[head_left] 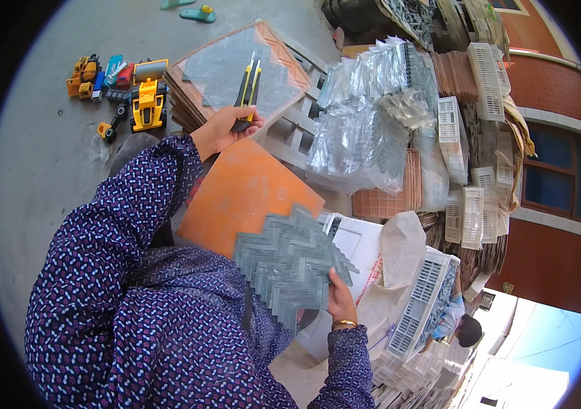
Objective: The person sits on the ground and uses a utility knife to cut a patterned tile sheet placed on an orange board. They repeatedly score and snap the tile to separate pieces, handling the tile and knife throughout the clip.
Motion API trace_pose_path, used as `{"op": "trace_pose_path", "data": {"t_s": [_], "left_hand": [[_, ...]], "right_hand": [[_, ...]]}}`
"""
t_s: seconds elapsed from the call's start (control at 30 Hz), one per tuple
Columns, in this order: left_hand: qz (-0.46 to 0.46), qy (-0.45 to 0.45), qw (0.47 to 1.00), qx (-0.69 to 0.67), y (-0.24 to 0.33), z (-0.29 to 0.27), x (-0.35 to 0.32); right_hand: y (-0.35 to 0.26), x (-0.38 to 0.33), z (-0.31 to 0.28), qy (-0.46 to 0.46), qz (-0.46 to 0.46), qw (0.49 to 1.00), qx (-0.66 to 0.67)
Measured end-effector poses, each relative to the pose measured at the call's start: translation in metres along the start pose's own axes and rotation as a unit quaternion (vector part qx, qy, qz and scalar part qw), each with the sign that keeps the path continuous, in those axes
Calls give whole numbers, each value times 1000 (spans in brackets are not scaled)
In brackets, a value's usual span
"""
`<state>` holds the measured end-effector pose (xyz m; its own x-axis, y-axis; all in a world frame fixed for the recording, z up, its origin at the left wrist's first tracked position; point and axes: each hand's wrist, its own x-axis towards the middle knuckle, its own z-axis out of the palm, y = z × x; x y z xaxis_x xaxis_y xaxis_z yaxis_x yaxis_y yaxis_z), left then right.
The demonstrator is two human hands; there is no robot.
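Holding a black-and-yellow tool (242, 97), the left hand (228, 129) is apart from the herringbone tile sheet (282, 260); the right hand (339, 298) grips its right edge. Strips are joined; edges are jagged.

Between the left hand (232, 126) and the herringbone sheet (287, 262), space over the orange board (249, 194) lies open (height hard to judge); rightward, bagged stacks (358, 140) and white crates (473, 218) obstruct.
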<state>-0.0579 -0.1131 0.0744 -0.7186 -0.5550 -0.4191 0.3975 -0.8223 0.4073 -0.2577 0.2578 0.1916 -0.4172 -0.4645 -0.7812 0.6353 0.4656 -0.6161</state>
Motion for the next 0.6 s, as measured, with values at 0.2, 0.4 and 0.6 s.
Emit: {"op": "trace_pose_path", "data": {"t_s": [0.2, 0.4, 0.6], "left_hand": [[21, 28, 999, -8, -2, -2, 5], [4, 36, 999, -37, -8, 3, 7], [20, 42, 999, -13, 5, 3, -7]], "right_hand": [[17, 4, 21, 23, -40, 999, 20], [-4, 6, 39, 27, -69, 993, -94], [-46, -33, 82, 63, -181, 920, -341]]}}
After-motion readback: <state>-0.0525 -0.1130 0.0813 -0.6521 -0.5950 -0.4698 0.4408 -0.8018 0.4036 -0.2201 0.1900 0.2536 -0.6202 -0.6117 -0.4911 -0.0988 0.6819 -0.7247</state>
